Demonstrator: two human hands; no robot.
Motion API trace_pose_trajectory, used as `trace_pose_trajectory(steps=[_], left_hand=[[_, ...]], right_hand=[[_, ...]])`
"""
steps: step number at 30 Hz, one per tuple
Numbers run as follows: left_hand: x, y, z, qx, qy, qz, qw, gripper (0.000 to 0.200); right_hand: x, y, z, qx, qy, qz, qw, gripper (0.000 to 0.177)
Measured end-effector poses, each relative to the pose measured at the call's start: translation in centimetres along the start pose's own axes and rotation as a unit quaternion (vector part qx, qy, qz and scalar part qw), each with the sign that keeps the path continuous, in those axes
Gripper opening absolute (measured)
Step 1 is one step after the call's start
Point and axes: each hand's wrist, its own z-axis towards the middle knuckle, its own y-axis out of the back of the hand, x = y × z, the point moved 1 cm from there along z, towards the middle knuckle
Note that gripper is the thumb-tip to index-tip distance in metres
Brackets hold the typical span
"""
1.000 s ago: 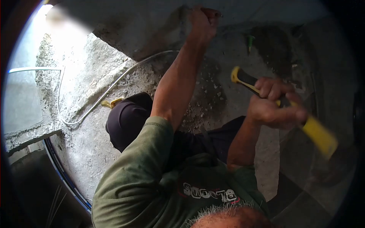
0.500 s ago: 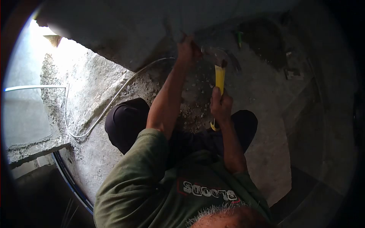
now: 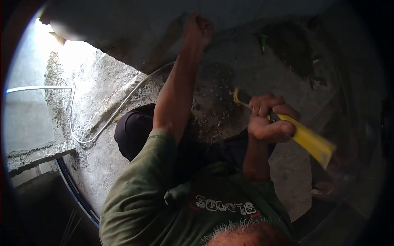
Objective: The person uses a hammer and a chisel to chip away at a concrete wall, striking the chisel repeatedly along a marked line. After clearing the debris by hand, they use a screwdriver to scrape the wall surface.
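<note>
In the head view, my right hand [image 3: 271, 121] grips a hammer [image 3: 310, 141] by its yellow and dark handle. The hammer is swung back to the right, and its head is a dark blur beyond the yellow part. At the top, my left hand [image 3: 198, 30] is closed, up against the shadowed grey wall [image 3: 246, 14]. Whatever the left fingers hold is too dark to make out. Below that hand, crumbled rubble [image 3: 211, 119] lies on the floor between my knees.
A pale cable [image 3: 123, 104] curves over the rough concrete at left, close to my left knee [image 3: 133, 133]. A concrete ledge [image 3: 41, 158] juts in at far left. A small green object [image 3: 263, 42] and a dark patch [image 3: 287, 47] are at upper right.
My right hand has swung the hammer back, from upright near the wall to tilted down at the right. My left hand has shifted slightly up and left, still closed.
</note>
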Motion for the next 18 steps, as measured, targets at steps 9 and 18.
trace_pose_trajectory(steps=[9,18], left_hand=[[-0.4,5.0,3.3,-0.113,0.039,-0.094,0.988,0.033],[3.7,3.5,-4.1,-0.152,-0.01,0.186,0.971,0.031]], right_hand=[[-11.0,1.8,-4.9,0.143,-0.211,-0.357,0.899,0.027],[-5.9,1.2,-4.4,0.085,-0.21,-0.133,0.965,0.03]])
